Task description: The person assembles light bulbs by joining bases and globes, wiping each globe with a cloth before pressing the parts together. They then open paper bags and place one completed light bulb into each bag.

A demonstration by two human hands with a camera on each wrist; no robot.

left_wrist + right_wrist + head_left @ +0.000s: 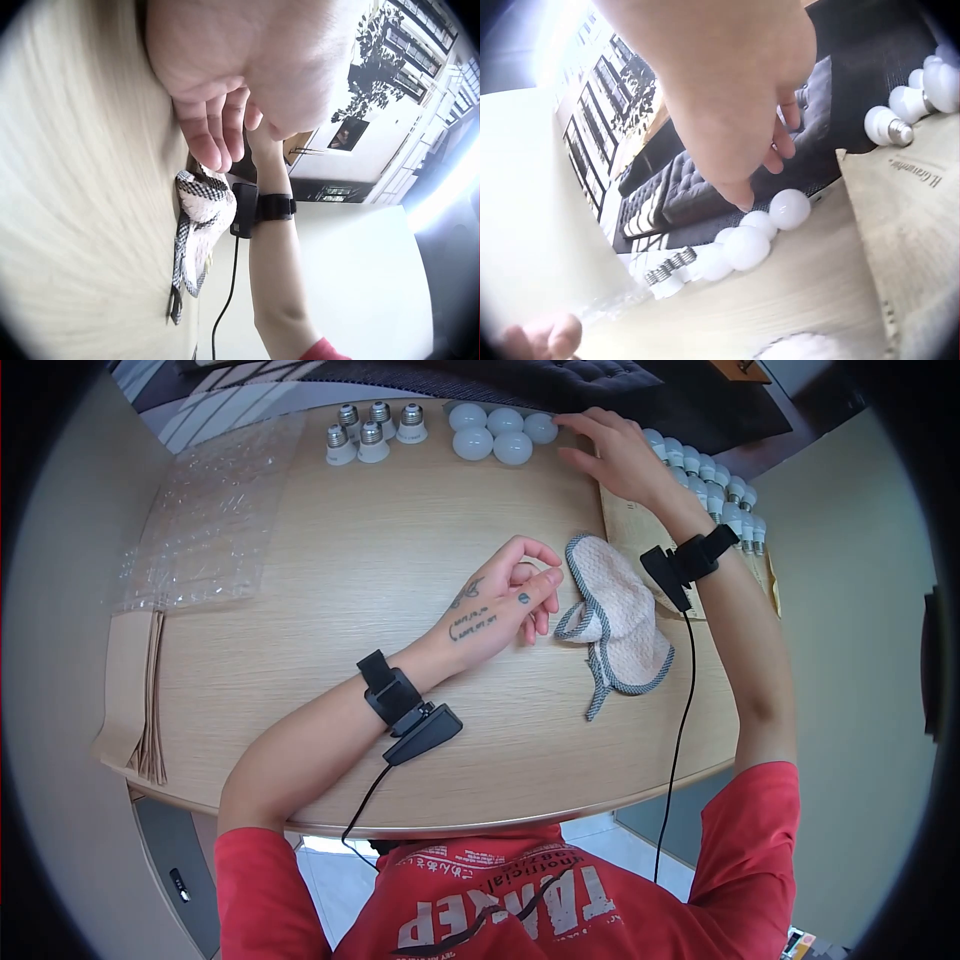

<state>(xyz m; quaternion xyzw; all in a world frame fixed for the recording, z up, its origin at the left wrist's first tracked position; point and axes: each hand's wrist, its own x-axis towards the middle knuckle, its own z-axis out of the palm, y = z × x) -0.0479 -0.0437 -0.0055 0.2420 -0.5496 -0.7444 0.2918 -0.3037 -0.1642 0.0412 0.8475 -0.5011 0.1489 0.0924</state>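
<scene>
My right hand (622, 458) hovers at the back of the table, fingers loosely extended, holding nothing. Its fingertips come right beside the rightmost of several round white bulb globes (541, 428), which overlap the thumb's edge in the right wrist view (790, 209). To the left of the globes stand several white bulb bases (372, 444) with their metal screw caps up. My left hand (500, 600) rests near the middle of the table, fingers loosely curled with nothing in them. Just right of its fingertips lies a crumpled pale cloth (625, 600) with a checked border.
Rows of assembled bulbs (715, 472) lie at the back right, on and beside brown paper (627, 530). Clear plastic packaging (205, 510) spreads over the left side, with folded brown paper bags (130, 685) at the left edge. Cables hang from both wrist cameras.
</scene>
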